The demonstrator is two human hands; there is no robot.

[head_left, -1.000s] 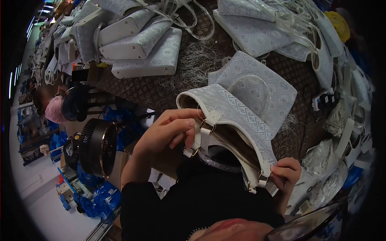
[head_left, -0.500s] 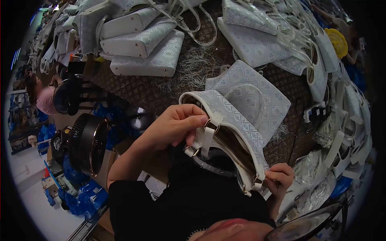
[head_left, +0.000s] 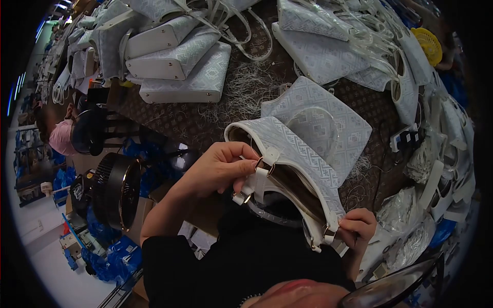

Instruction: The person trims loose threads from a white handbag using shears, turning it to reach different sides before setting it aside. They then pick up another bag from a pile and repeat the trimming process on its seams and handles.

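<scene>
A white patterned handbag [head_left: 303, 149] is held tilted in front of my chest, its zipped mouth partly open and showing a brown lining. My left hand [head_left: 223, 167] pinches a gold ring and white strap tab at the bag's near-left rim. At the other end of the mouth, my right hand [head_left: 358, 226] grips the bag's corner beside a second gold ring. The handle [head_left: 272, 215], wrapped in clear plastic, loops down toward my black shirt. Just behind lies another white patterned bag [head_left: 352, 131], flat on the table, partly covered by the held one.
Several white bags [head_left: 187, 77] are stacked at the back left, with more [head_left: 323, 56] at the back right. Loose thread clippings [head_left: 251, 84] litter the brown table [head_left: 174, 115]. A black fan [head_left: 115, 192] stands to the left. A yellow basket [head_left: 427, 46] is at far right.
The view has shifted slightly. Both hands keep their hold on the handbag, and the left fingers have moved a little at the ring.
</scene>
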